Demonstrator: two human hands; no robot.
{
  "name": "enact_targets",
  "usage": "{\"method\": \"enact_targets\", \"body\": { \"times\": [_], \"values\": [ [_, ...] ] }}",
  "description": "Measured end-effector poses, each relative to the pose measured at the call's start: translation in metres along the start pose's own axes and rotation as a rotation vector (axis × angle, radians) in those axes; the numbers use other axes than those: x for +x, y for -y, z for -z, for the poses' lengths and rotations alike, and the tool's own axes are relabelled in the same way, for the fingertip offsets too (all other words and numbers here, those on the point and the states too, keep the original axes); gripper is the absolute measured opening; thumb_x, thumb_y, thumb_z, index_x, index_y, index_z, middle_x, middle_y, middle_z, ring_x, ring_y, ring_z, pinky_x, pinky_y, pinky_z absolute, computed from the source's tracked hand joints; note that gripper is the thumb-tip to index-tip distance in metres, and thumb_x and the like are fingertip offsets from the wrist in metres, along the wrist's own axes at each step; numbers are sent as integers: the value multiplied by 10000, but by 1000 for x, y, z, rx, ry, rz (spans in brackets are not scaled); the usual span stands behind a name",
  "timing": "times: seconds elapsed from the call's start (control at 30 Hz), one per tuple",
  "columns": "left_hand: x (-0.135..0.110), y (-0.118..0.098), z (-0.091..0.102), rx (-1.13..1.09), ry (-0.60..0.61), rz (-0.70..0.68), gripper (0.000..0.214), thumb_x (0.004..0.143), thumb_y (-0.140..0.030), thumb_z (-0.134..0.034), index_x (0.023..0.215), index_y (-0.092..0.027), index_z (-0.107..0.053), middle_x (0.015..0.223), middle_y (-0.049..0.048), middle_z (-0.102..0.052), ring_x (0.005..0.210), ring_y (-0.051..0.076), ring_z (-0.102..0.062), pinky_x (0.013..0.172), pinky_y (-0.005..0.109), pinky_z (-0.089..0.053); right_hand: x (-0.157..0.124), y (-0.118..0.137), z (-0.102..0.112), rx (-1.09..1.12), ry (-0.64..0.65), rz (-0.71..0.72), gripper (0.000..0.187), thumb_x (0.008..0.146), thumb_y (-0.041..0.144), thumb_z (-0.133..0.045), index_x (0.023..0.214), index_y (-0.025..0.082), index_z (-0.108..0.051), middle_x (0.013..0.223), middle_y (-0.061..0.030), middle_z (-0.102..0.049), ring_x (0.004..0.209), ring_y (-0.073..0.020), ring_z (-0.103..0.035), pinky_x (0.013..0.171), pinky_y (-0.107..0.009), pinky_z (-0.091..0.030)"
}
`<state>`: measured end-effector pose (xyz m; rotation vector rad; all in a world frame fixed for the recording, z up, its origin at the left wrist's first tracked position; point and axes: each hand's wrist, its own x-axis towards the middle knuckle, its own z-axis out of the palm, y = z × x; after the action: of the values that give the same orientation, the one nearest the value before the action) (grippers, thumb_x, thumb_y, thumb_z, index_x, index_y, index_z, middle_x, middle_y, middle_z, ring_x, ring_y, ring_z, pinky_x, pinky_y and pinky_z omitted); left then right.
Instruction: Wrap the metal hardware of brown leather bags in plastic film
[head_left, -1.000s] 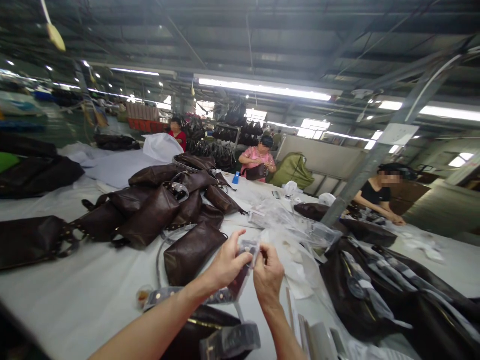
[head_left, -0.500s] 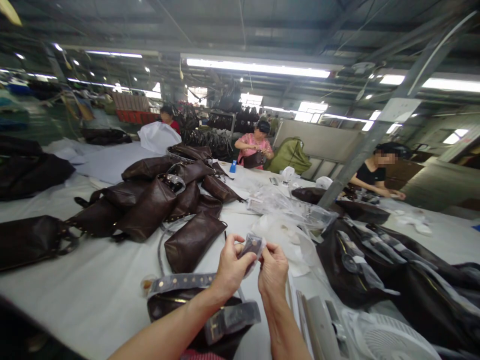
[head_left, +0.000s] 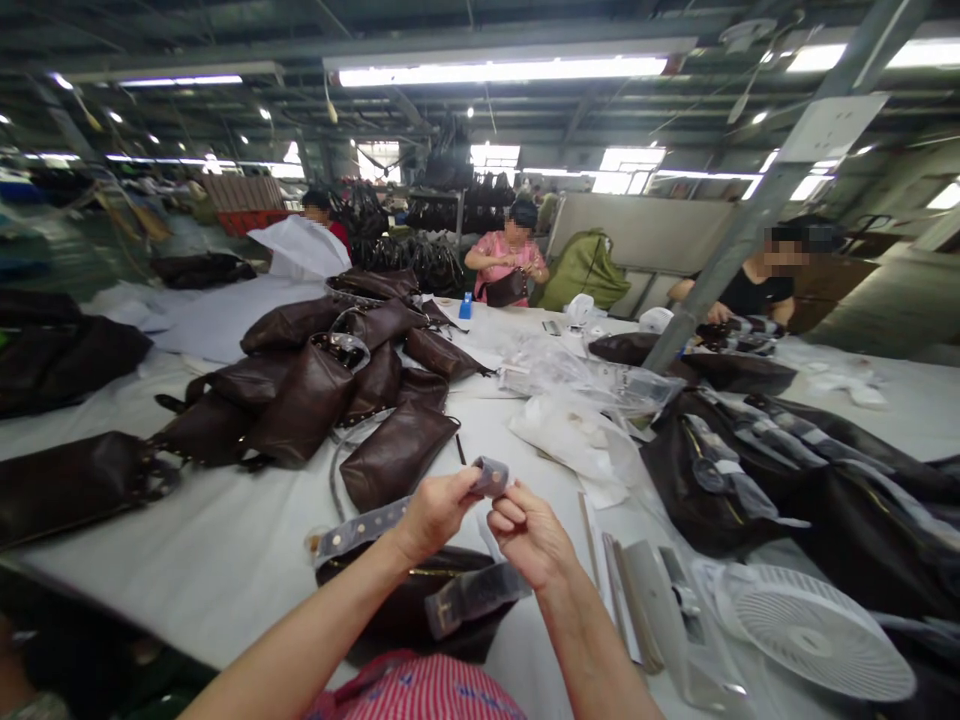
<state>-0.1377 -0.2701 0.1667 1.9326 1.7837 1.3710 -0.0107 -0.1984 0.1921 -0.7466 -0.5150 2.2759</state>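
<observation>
My left hand (head_left: 439, 515) grips a dark strap (head_left: 491, 477) with brass-coloured studs and clear plastic film around it; the strap curls up over my thumb and fingers. My right hand (head_left: 531, 532) is closed, its thumb and fingertips pinched at the strap's right edge. What exactly lies between those fingertips is too small to see clearly. Below both hands lies a dark brown leather bag (head_left: 397, 610) with a gold zip. Across it run a studded film-wrapped strap section (head_left: 364, 530) and a wrapped piece with a buckle (head_left: 472, 598).
Several brown leather bags (head_left: 300, 405) are heaped left of centre on the white table (head_left: 187, 540). Clear plastic bags (head_left: 577, 375) lie beyond my hands. At right are more bags (head_left: 697, 480), a white fan (head_left: 817, 635) and a slanting post (head_left: 739, 255). Co-workers sit across the table.
Both hands have come slightly lower. The strap has turned from a flat piece into a curl over the left fingers. The view has shifted a little; the co-worker at right has changed arm position.
</observation>
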Motion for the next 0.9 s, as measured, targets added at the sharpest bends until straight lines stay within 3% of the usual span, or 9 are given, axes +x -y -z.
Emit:
{"method": "enact_targets", "body": {
  "times": [0.13, 0.23, 0.3, 0.37, 0.43, 0.5, 0.67, 0.8, 0.9],
  "values": [
    [12, -20, 9, -40, -15, 224, 101, 874, -244, -501, 863, -170, -569, 660, 8, -602, 599, 136, -575, 595, 234, -438, -6, 0, -1, -236, -5, 241, 358, 585, 263, -821, 787, 177, -538, 523, 105, -468, 389, -13, -333, 383, -138, -253],
    [24, -35, 17, -371, 48, 452, 109, 826, -281, -539, 810, -179, -504, 627, -17, -573, 514, 116, -532, 501, 217, -422, -7, 4, 7, -552, 18, 506, 296, 720, 342, -748, 887, 181, -564, 614, 53, -584, 450, -52, -448, 439, -175, -358],
    [29, -40, 24, -616, 120, 584, 188, 776, -315, -599, 862, -174, -510, 625, -22, -577, 498, 121, -541, 468, 217, -436, -8, 12, 17, -851, 11, 791, 177, 821, 302, -658, 943, 188, -596, 755, -5, -664, 521, -81, -526, 500, -213, -429],
    [32, -42, 30, -772, 161, 683, 289, 699, -331, -688, 869, -161, -529, 605, -33, -555, 499, 118, -541, 459, 218, -454, -9, 23, 28, -1163, 37, 1172, 108, 876, 200, -585, 969, 197, -641, 900, -54, -692, 675, -119, -609, 604, -245, -478],
    [34, -42, 36, -869, 221, 749, 365, 630, -346, -764, 846, -150, -544, 591, -30, -553, 492, 107, -534, 462, 215, -463, -12, 36, 33, -1429, 114, 1538, 176, 879, 102, -561, 969, 204, -673, 949, -74, -694, 816, -150, -629, 703, -273, -479],
    [35, -42, 40, -935, 308, 813, 421, 593, -370, -804, 842, -141, -554, 586, -5, -586, 473, 103, -532, 459, 211, -460, -17, 45, 33, -1646, 222, 1766, 224, 878, 60, -558, 996, 203, -682, 943, -75, -704, 877, -173, -620, 760, -305, -455],
    [38, -44, 38, -1006, 402, 905, 481, 528, -368, -856, 824, -135, -555, 578, 9, -598, 481, 105, -554, 479, 203, -462, -23, 52, 22, -1826, 406, 1910, 165, 924, 118, -533, 1000, 159, -674, 924, -59, -733, 871, -181, -606, 806, -341, -403],
    [39, -47, 35, -1007, 427, 848, 485, 565, -381, -831, 841, -161, -498, 604, -1, -597, 504, 123, -568, 495, 230, -471, -19, 45, 24, -1803, 342, 1905, 158, 937, 122, -514, 951, 174, -663, 898, -31, -740, 867, -163, -616, 843, -349, -361],
    [39, -50, 34, -871, 426, 755, 396, 640, -333, -745, 867, -175, -462, 613, -22, -583, 510, 132, -570, 480, 221, -436, -15, 38, 25, -1762, 163, 1818, 131, 915, 110, -543, 915, 184, -651, 826, -11, -729, 809, -151, -617, 842, -353, -338]
  ]
}}
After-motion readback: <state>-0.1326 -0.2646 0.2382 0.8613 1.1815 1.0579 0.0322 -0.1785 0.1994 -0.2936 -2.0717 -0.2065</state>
